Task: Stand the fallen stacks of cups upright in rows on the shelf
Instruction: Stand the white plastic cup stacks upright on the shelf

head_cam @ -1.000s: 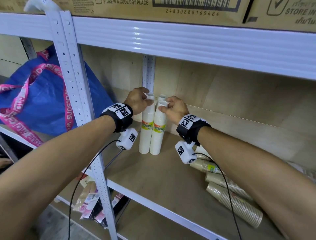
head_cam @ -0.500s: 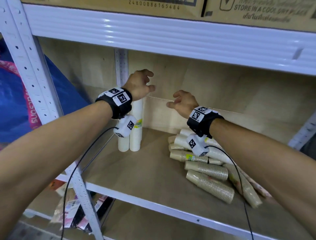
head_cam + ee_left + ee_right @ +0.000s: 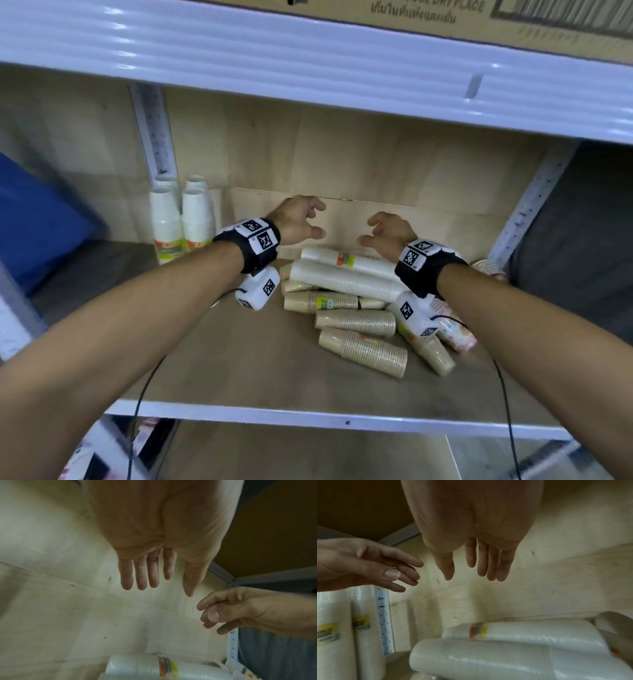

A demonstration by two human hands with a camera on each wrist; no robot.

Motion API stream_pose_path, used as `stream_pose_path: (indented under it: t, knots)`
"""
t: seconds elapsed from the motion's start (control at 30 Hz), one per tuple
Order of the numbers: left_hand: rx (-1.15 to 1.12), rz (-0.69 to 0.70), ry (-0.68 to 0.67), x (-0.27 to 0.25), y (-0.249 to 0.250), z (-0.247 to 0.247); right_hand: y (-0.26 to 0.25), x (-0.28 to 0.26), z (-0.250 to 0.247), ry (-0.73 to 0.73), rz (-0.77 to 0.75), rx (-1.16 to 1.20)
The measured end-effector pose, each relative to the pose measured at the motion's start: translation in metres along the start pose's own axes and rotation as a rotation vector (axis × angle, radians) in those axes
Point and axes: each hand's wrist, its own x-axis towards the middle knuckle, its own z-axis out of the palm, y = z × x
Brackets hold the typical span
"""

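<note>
Both hands, the left hand (image 3: 297, 221) and right hand (image 3: 388, 233), have left the upright stacks (image 3: 181, 219) at the shelf's (image 3: 239, 356) back-left corner, now empty and spread over the fallen white stacks (image 3: 346, 274)

Wooden shelf (image 3: 239, 359): upright white cup stacks (image 3: 181, 222) back-left, fallen cup stacks (image 3: 356, 318) piled right

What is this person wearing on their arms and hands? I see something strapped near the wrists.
Both forearms are bare, with no sleeves or gloves. The left hand and right hand each have a black wrist strap bearing white squares printed with black square-pattern codes. Under each strap hangs a small white box, also coded, and a thin black cable trails from it.
</note>
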Motion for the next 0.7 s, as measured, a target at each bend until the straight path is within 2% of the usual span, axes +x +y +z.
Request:
stream_pose_path:
  t: [0.2, 0.4, 0.7]
  knots:
    - [0.121, 0.037, -0.177, 0.010, 0.004, 0.049, 0.052, -0.001, -0.006, -0.075, 0.043, -0.116]
    - [0.255, 0.071, -0.273, 0.021, 0.005, 0.081, 0.095, 0.011, -0.016, -0.171, 0.066, -0.160]
    - [0.490, 0.051, -0.404, 0.033, -0.014, 0.100, 0.117, 0.031, -0.008, -0.325, 0.013, -0.259]
